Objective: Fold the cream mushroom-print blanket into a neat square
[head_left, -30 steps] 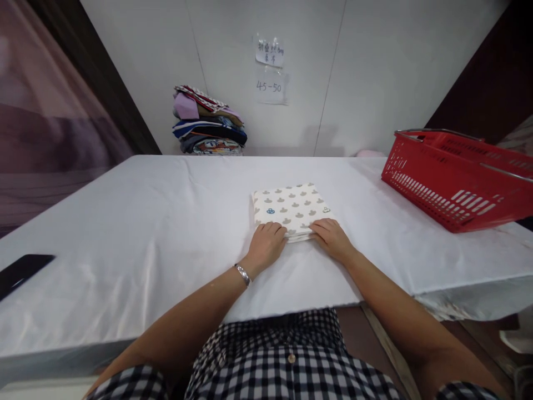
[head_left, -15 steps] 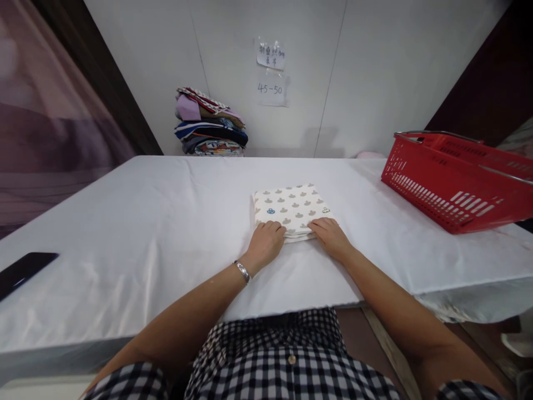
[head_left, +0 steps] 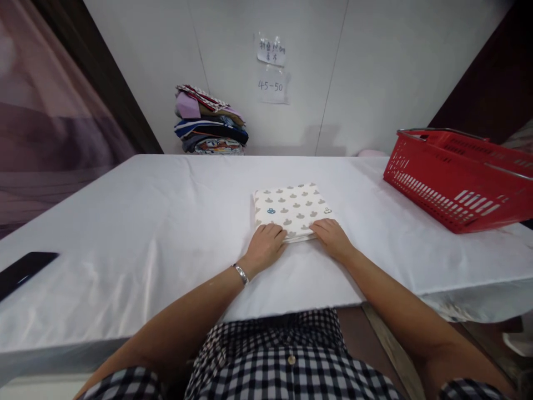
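Observation:
A folded white cloth [head_left: 291, 205] with grey shapes printed on it lies on the table in front of me. It is a flat, roughly square bundle, with small blue and green motifs among the grey ones. My left hand [head_left: 266, 243] grips its near left corner, fingers on top and the thumb along the front edge. At the near right corner my right hand [head_left: 331, 238] grips the same edge in a similar way. The thumbs are partly hidden. A silver bracelet [head_left: 241, 274] circles my left wrist.
The white-covered table [head_left: 125, 222] has its near edge at my waist. On the right stands a red plastic basket [head_left: 453, 183] with metal handles. A pile of folded fabrics [head_left: 211, 122] sits at the back left by the wall. A dark phone [head_left: 25, 271] lies far left.
The layers at the cloth's near edge lie closer together than before. Both hands stay at the same corners; the view has shifted very slightly.

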Demonstrator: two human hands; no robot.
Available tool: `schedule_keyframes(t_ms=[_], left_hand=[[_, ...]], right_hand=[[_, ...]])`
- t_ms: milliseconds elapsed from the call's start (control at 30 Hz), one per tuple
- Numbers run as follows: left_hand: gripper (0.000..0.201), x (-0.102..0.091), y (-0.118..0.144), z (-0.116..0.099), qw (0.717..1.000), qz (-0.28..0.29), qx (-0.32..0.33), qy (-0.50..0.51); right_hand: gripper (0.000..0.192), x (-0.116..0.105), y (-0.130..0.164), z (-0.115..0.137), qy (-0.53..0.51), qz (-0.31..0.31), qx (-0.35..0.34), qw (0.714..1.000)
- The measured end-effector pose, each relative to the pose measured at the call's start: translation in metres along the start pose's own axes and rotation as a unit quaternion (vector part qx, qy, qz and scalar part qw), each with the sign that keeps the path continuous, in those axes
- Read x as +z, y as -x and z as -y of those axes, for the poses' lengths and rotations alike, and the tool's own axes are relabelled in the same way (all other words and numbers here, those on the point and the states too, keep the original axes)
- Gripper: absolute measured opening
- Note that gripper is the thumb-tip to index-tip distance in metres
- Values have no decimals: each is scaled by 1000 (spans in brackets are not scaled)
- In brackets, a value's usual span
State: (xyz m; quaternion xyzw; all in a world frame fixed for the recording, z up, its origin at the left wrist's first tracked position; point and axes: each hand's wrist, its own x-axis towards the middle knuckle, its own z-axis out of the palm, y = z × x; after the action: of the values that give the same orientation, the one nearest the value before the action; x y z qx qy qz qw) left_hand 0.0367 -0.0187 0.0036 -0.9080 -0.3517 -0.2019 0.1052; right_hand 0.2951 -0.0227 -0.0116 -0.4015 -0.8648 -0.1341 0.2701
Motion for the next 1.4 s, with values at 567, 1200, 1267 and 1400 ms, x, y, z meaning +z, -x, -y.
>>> schedule_keyframes(t_ms=[567,1200,1267,1400], left_hand=[[20,8,-9,19,998,-27,18,-55],[39,-3,4,12,1000,4,3,15],[33,-4,4,13,1000,5,5,3],[29,-6,1,16,1000,4,1,-14]], right_hand=[[21,8,-15,3,7,-23,14,1000],[28,2,-2,-2,3,24,1,1000],[27,3,-3,-2,8,22,0,1000],[28,2,-5,-1,5,14,-2,1000]])
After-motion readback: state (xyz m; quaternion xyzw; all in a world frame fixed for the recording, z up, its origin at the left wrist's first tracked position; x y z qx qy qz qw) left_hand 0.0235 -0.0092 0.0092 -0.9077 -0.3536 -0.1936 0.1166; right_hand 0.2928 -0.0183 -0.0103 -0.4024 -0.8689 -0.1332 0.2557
